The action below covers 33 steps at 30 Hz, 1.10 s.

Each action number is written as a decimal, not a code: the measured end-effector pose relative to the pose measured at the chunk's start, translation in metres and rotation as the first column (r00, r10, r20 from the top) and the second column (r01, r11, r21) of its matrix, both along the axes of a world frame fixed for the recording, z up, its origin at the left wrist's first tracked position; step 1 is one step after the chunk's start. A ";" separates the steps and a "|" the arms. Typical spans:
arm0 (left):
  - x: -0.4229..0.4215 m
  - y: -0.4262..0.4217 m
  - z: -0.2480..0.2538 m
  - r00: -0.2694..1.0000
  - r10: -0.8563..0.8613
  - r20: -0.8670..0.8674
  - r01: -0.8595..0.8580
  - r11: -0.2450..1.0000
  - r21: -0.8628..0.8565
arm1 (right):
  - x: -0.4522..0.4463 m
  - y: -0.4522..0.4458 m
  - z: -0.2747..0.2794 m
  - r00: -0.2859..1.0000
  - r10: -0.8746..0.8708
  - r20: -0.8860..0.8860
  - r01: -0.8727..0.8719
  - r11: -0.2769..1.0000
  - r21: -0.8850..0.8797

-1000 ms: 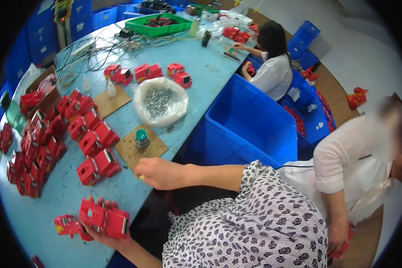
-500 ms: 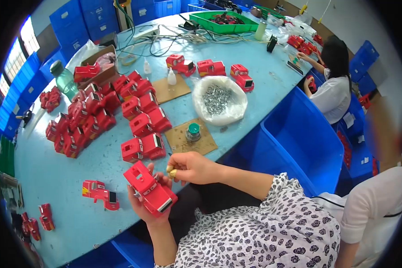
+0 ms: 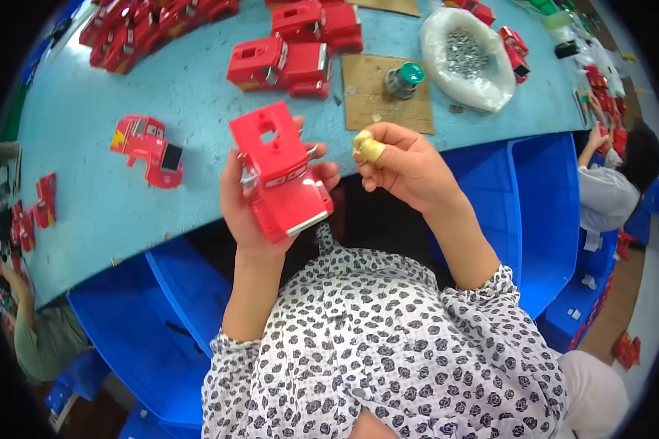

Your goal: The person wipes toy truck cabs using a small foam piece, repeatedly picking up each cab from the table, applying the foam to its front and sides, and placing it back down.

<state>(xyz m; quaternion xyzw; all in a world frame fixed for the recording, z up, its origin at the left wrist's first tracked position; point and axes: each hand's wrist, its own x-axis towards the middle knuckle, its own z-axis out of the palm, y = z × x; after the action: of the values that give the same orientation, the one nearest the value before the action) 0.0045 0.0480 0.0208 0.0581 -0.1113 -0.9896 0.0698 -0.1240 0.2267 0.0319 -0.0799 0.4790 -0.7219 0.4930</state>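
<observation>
My left hand [image 3: 243, 223] is wrapped around a red toy truck body [image 3: 289, 186], held just over the table's front edge. The truck has a square hole in its cab roof, and small silvery parts stick out at both sides. To the right of it, apart from the truck, my right hand [image 3: 414, 168] has thumb and forefinger pinched together. Yellow coverings [image 3: 368, 148] wrap those fingertips; whatever is between them is too small to make out. Beyond that hand, a green-capped jar [image 3: 404, 79] stands on a brown board [image 3: 377, 110].
Several red truck bodies [image 3: 282, 66] sit at the back, and another red part [image 3: 150, 150] lies to the left. A white bag of small metal pieces [image 3: 436, 66] stands at the right. Blue bins [image 3: 545, 219] line the front edge. Co-workers sit at both sides.
The view has tilted down and swung. My right hand has drawn away from the truck to the right, with its fingertips still pinched. The truck stays in my left hand.
</observation>
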 end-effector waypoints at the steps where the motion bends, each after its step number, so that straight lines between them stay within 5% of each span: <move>1: 0.001 0.004 -0.003 1.000 0.017 0.010 -0.017 1.000 -0.002 | 0.000 0.000 0.001 0.998 0.000 0.055 0.001 1.000 -0.024; 16: -0.013 0.020 -0.012 0.998 0.001 0.056 0.007 0.991 -0.135 | -0.004 -0.001 0.000 0.997 0.068 -0.047 -0.069 0.997 -0.028; 21: -0.013 0.020 -0.009 0.999 -0.022 -0.032 0.021 0.999 -0.024 | -0.004 -0.001 0.009 0.972 0.099 -0.215 -0.083 0.993 0.083; 27: -0.013 0.017 -0.012 0.998 -0.040 -0.046 0.044 0.995 0.087 | 0.000 -0.008 0.009 0.984 0.077 -0.163 -0.071 0.997 0.038; 33: -0.022 0.013 -0.010 0.996 -0.058 -0.073 0.068 0.987 0.143 | -0.035 0.007 0.045 0.829 0.112 -0.547 0.027 0.970 0.240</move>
<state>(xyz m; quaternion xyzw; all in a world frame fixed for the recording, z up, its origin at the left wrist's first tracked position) -0.0177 0.0607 0.0112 0.0253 -0.0384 -0.9982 0.0380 -0.1594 0.2341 0.0774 -0.2378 0.6827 -0.5934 0.3540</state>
